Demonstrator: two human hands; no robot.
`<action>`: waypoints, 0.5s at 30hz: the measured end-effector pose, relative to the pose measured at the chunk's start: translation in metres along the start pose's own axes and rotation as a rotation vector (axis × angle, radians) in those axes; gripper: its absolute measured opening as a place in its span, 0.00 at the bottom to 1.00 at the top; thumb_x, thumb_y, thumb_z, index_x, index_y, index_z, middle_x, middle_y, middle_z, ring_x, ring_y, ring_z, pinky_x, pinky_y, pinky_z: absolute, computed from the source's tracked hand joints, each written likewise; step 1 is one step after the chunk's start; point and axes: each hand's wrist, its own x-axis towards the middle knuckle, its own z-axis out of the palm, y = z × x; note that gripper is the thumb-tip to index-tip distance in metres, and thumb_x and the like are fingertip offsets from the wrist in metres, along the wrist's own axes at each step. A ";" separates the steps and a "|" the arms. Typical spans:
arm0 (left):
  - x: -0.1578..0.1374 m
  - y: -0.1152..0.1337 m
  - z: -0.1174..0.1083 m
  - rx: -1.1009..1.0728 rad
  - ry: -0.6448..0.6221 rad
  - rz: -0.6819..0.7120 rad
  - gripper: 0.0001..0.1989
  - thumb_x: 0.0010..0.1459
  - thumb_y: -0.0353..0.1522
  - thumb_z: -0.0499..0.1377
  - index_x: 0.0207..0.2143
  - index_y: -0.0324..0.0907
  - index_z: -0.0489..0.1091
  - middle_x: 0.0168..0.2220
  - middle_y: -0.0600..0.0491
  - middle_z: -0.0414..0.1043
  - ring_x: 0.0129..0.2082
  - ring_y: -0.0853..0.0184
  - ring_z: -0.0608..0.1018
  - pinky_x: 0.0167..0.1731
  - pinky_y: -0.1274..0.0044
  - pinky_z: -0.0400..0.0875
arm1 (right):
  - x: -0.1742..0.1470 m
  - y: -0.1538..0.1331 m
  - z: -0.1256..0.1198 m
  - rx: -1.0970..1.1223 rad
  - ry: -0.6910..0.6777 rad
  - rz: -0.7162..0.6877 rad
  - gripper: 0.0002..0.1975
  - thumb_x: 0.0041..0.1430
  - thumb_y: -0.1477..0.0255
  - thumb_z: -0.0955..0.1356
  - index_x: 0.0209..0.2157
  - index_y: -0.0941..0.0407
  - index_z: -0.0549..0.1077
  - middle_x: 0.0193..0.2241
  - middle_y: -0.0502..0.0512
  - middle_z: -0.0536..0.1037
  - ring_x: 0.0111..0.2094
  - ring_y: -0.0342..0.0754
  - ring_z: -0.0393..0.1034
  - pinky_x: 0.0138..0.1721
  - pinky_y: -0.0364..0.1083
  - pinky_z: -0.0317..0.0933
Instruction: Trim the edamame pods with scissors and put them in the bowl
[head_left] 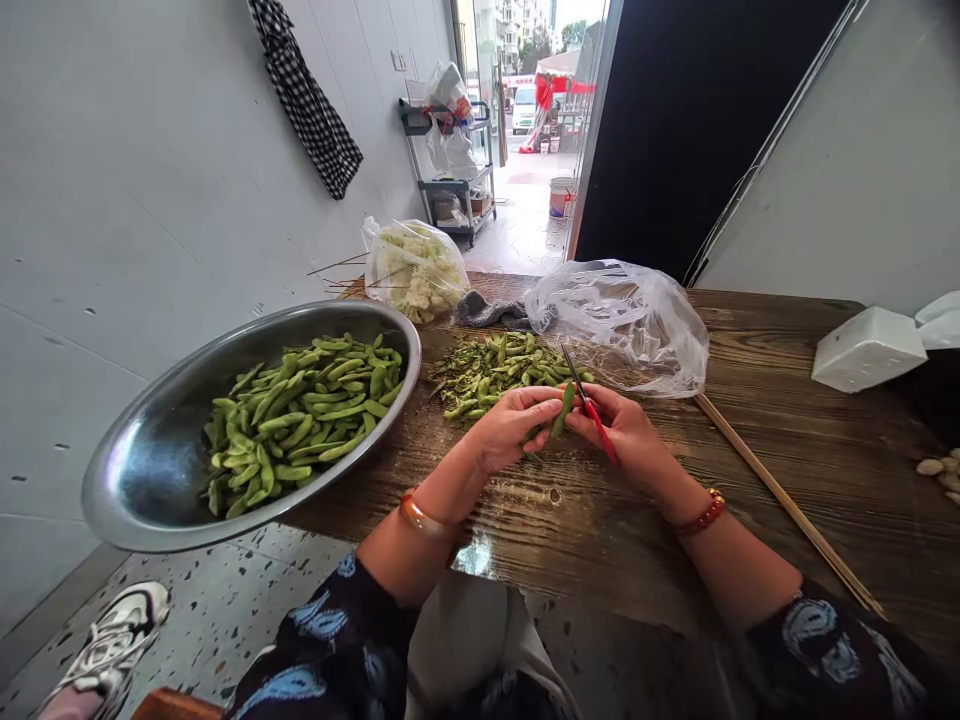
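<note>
Between the fingers of my left hand (pixel 517 425) is a green edamame pod (pixel 564 408), held upright over the table. My right hand (pixel 619 430) is closed around red-handled scissors (pixel 598 425), whose dark blades point up and away beside the pod. Behind both hands lies a pile of edamame pods (pixel 517 362), with trimmed bits spread on its left side. To the left, a wide steel basin (pixel 150 455) holds many more green pods (pixel 307 410).
On the wooden table (pixel 772 420) are a clear plastic bag (pixel 630 320), a bag of cauliflower (pixel 420 270), a grey cloth (pixel 491 312), long wooden sticks (pixel 787 500) and a white container (pixel 870 350). A cart (pixel 457 180) stands by the doorway.
</note>
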 end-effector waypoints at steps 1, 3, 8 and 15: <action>-0.001 0.000 0.000 -0.017 -0.006 -0.012 0.20 0.46 0.39 0.67 0.38 0.35 0.72 0.25 0.58 0.66 0.14 0.83 0.61 0.11 0.85 0.48 | 0.000 0.001 0.000 -0.008 -0.005 -0.004 0.25 0.45 0.59 0.74 0.43 0.58 0.73 0.30 0.51 0.75 0.30 0.43 0.66 0.31 0.42 0.61; -0.001 0.000 0.000 -0.044 -0.002 -0.021 0.20 0.44 0.38 0.69 0.36 0.37 0.70 0.23 0.59 0.65 0.14 0.83 0.60 0.12 0.86 0.47 | 0.000 0.003 -0.001 -0.035 -0.008 -0.010 0.25 0.47 0.58 0.72 0.44 0.58 0.73 0.27 0.50 0.73 0.27 0.42 0.63 0.28 0.42 0.59; 0.001 0.000 0.000 -0.014 0.089 0.070 0.19 0.43 0.38 0.69 0.31 0.37 0.66 0.25 0.58 0.67 0.16 0.82 0.62 0.12 0.87 0.48 | 0.001 0.005 -0.005 -0.097 0.015 -0.020 0.25 0.51 0.58 0.71 0.47 0.59 0.72 0.22 0.45 0.66 0.23 0.40 0.57 0.24 0.41 0.54; 0.002 -0.001 -0.002 0.083 0.173 0.160 0.19 0.46 0.39 0.67 0.37 0.36 0.69 0.26 0.58 0.67 0.15 0.82 0.62 0.12 0.85 0.47 | 0.000 0.009 -0.008 -0.391 0.044 -0.102 0.26 0.52 0.57 0.70 0.49 0.59 0.72 0.25 0.49 0.71 0.25 0.43 0.61 0.27 0.43 0.59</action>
